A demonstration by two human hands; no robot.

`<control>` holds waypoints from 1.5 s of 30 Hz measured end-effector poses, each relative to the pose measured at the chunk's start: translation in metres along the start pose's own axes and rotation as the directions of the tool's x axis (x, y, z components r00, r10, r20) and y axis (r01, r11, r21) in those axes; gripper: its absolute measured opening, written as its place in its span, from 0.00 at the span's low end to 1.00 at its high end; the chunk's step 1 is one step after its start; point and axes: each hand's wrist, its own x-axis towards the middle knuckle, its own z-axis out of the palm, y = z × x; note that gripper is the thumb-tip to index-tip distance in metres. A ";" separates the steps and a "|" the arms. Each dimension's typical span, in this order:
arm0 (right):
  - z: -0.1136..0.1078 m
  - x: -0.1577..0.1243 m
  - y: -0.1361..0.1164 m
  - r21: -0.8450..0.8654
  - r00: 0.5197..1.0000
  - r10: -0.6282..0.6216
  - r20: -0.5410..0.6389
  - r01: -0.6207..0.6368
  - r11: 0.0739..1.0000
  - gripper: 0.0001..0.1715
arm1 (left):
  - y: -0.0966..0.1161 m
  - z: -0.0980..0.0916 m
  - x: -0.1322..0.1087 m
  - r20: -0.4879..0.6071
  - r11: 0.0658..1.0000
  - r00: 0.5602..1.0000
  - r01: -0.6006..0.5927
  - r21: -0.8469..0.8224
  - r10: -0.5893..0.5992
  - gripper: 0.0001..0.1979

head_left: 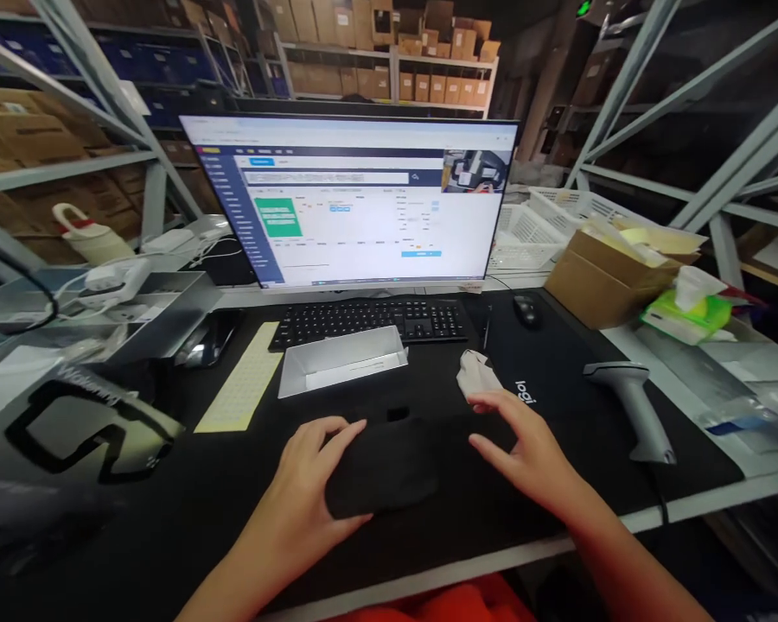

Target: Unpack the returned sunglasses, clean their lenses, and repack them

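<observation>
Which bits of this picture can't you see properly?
All in the head view:
Writing on the monitor: too small and blurry.
Black cloth: the left hand covers part of it.
Barcode scanner cable: hidden past the desk edge.
Labels on the shelf boxes: too small.

barcode scanner (628, 406), keyboard (369, 321), computer monitor (350, 203)

White "logi" lettering (525, 391) marks the black desk mat (577, 380).
</observation>
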 end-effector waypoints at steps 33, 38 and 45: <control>0.039 0.104 -0.125 0.118 0.624 -0.273 0.732 0.279 0.953 0.20 | 0.002 -0.041 0.005 0.271 0.999 0.962 0.035 -0.038 -0.023 0.32; 0.090 0.102 -0.136 0.374 0.697 -0.384 0.606 0.176 0.910 0.18 | -0.013 -0.037 -0.016 0.088 0.989 0.995 0.054 -0.135 -0.042 0.34; 0.079 0.086 -0.114 0.617 0.826 -0.536 0.177 0.331 0.714 0.22 | 0.000 0.020 -0.051 -0.440 0.742 0.752 0.096 -0.664 -0.490 0.59</control>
